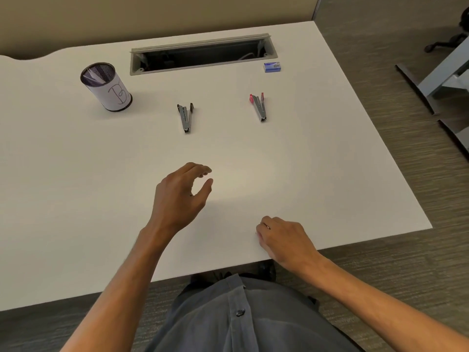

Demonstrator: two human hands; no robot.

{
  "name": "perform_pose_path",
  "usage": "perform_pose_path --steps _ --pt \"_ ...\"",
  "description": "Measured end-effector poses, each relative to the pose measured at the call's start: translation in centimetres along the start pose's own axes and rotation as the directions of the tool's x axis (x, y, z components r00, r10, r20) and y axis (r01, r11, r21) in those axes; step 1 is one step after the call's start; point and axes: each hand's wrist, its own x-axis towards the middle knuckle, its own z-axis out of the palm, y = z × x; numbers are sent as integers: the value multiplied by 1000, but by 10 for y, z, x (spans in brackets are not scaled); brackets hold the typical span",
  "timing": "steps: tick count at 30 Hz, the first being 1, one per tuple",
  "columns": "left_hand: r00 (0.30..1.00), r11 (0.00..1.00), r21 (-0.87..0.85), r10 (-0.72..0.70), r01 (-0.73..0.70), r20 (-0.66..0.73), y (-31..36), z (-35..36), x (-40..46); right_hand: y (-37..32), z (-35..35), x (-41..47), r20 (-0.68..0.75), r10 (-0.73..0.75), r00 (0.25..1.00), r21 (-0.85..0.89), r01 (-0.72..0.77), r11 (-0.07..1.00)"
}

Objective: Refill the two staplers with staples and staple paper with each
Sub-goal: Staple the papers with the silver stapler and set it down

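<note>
Two small staplers lie on the white desk (317, 161). The black-handled stapler (186, 117) is at the centre, the red-handled stapler (259, 106) to its right. A small blue staple box (272, 67) sits at the back right, beside the cable slot. My left hand (181, 194) hovers over the desk short of the black stapler, fingers and thumb loosely curved and holding nothing. My right hand (284, 238) rests near the front edge with its fingers curled under; I see nothing in it. A mesh cup (105, 86) at the back left holds folded paper.
An open grey cable slot (203, 55) runs along the back of the desk. A beige partition stands behind it. To the right, on the carpet, are the legs of another desk (431, 80) and a chair base (446, 43).
</note>
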Motion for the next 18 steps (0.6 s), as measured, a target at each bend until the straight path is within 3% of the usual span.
perform_pose_path --steps 7,10,14,16,18 --pt "1000 1000 1 -10 10 4 0 -2 -4 -1 2 2 9 63 998 70 -63 996" --pt "1000 1000 -2 -5 5 2 -2 -1 -5 7 -5 3 129 113 985 321 -150 935" --pt "1000 1000 -8 -14 14 5 -3 -1 -5 13 -23 17 204 211 956 727 -292 621" --pt "1000 1000 -11 -20 20 3 -3 -1 -4 11 -33 31 222 248 943 850 -312 425" --pt "1000 1000 -9 -30 30 1 -4 -3 -3 8 -44 48 228 264 937 906 -304 296"
